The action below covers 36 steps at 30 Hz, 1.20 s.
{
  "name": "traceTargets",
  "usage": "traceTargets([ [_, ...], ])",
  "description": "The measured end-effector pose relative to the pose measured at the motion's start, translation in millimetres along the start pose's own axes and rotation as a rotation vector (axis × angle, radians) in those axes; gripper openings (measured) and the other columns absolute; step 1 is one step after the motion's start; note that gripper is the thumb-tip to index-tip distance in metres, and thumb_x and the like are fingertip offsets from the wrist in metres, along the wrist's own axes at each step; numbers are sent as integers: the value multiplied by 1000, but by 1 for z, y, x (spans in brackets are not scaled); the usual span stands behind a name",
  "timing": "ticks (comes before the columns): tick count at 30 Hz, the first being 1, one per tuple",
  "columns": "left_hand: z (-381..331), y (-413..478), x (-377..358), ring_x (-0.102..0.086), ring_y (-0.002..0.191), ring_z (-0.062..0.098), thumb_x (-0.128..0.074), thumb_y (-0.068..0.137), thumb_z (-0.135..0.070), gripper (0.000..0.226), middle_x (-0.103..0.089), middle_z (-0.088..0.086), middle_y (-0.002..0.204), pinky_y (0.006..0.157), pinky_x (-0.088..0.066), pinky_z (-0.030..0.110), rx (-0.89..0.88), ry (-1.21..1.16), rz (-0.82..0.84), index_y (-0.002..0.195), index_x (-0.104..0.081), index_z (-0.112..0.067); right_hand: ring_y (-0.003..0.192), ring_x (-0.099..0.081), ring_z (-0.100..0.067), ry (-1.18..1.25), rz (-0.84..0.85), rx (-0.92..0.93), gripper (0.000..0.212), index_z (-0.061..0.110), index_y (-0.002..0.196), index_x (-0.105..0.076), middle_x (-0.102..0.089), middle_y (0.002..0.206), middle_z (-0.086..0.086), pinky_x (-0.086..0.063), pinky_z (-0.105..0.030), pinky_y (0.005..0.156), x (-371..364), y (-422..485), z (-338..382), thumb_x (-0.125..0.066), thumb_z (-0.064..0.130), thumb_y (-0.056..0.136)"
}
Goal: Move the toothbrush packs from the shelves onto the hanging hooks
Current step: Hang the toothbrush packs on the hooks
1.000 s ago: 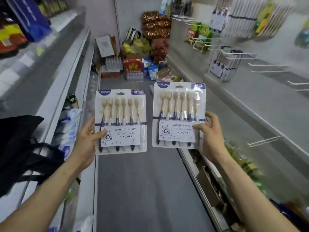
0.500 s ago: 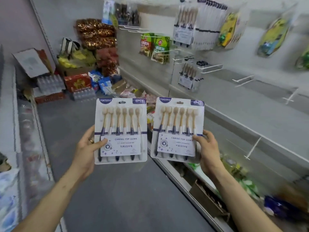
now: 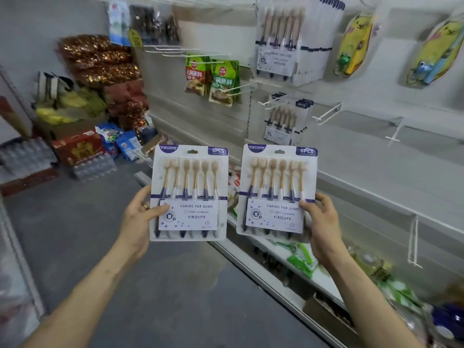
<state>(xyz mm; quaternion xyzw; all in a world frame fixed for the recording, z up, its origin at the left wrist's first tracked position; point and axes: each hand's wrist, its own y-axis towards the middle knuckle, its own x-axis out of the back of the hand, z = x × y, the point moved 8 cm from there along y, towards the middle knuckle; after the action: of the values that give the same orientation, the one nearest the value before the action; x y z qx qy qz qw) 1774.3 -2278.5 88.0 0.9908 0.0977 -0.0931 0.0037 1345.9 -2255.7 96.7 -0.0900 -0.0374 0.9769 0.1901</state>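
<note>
Two toothbrush packs are held up in the aisle, one per hand, upright, printed fronts to the camera, side by side and not touching.

- The left pack (image 3: 189,192) is pinched at its lower left edge by the left hand (image 3: 136,217), with the thumb laid across the front label and the fingers hidden behind.
- The right pack (image 3: 277,189) is pinched at its lower right edge by the right hand (image 3: 324,222), with the thumb on the front and the fingers curled behind the card.
- Both packs are out in front of the lower shelf's front edge (image 3: 276,270) and well apart from the back panel (image 3: 364,156).
- An empty wire hook (image 3: 326,114) is seen near the middle of the panel, just beside a hook loaded with hung packs (image 3: 283,121) of the same kind. More are hung near the panel's top edge.

The packs are judged light, flat and fairly stiff: card backing under a clear blister. The plastic is likely slick, and the card corners are likely to bend if squeezed. The hang slot (image 3: 192,151) at the top edge centre has to be left free, so a low side or bottom-edge grip like the present one is judged suitable. Careful lining-up of slot and hook tip is likely needed.
</note>
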Motion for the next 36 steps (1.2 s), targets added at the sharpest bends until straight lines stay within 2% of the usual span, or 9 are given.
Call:
traceTargets([
  [2, -6, 44, -2, -69, 120, 34, -70, 87, 8, 62, -71, 15, 131, 106, -52, 58, -11, 15, 18, 140, -62, -22, 103, -76, -30, -3, -11, 23, 22, 17, 124, -57, -78, 110, 5, -61, -64, 84, -20, 35, -1, -63, 13, 103],
  [4, -13, 79, -5, -69, 120, 35, -71, 86, 8, 65, -71, 15, 131, 107, -51, 60, -4, 34, 18, 143, -60, -22, 100, -77, -27, 17, -26, 21, 20, 16, 121, -57, -76, 116, -2, -63, -56, 82, -39, 62, -2, -61, 10, 103],
  [9, -26, 172, -12, -69, 119, 36, -82, 76, -5, 72, -69, 17, 133, 106, -51, 61, -12, 50, 25, 139, -63, -33, 97, -77, -25, 49, -18, 26, 20, 14, 122, -55, -80, 100, 8, -64, -50, 79, -95, 133, 1, -60, 7, 104],
  [17, -4, 298, -63, -71, 117, 33, -65, 86, 15, 64, -76, 4, 122, 104, -54, 56, 45, -12, 135, 133, -65, -28, 94, -78, -25, 22, -135, 4, 18, 19, 120, -55, -79, 99, 9, -64, -48, 74, -125, 207, -13, -60, 11, 105],
  [23, 14, 391, -97, -67, 123, 37, -68, 84, 12, 61, -72, 9, 129, 107, -51, 59, 69, 4, 308, 132, -67, -26, 104, -76, -34, 25, -302, 6, 26, 24, 120, -58, -78, 111, -1, -57, -73, 87, -139, 238, -24, -67, 24, 96],
  [26, 19, 425, -108, -66, 123, 36, -64, 86, 14, 63, -76, 1, 123, 100, -55, 50, 116, -25, 367, 137, -63, -23, 103, -76, -37, 2, -370, 14, 26, 28, 117, -59, -79, 110, 1, -52, -81, 80, -146, 246, -22, -67, 29, 92],
  [30, 22, 450, -121, -73, 111, 30, -60, 88, 16, 62, -77, -3, 115, 92, -60, 46, 146, -32, 450, 139, -61, -19, 105, -76, -36, 21, -458, 37, 22, 22, 122, -58, -78, 109, 4, -56, -74, 85, -154, 248, -18, -62, 15, 102],
  [33, 24, 457, -124, -76, 97, 17, -56, 89, 19, 62, -79, -6, 104, 80, -64, 31, 154, -21, 473, 141, -58, -15, 106, -75, -32, 35, -498, 78, 25, 15, 128, -56, -78, 108, 7, -56, -71, 91, -156, 244, -15, -60, 11, 104],
  [36, 30, 457, -123, -75, 104, 18, -57, 88, 19, 65, -79, -5, 109, 81, -63, 29, 159, -24, 498, 144, -57, -13, 105, -76, -29, 54, -499, 90, 27, 14, 130, -54, -78, 107, 10, -58, -66, 92, -157, 243, -15, -60, 10, 104],
])
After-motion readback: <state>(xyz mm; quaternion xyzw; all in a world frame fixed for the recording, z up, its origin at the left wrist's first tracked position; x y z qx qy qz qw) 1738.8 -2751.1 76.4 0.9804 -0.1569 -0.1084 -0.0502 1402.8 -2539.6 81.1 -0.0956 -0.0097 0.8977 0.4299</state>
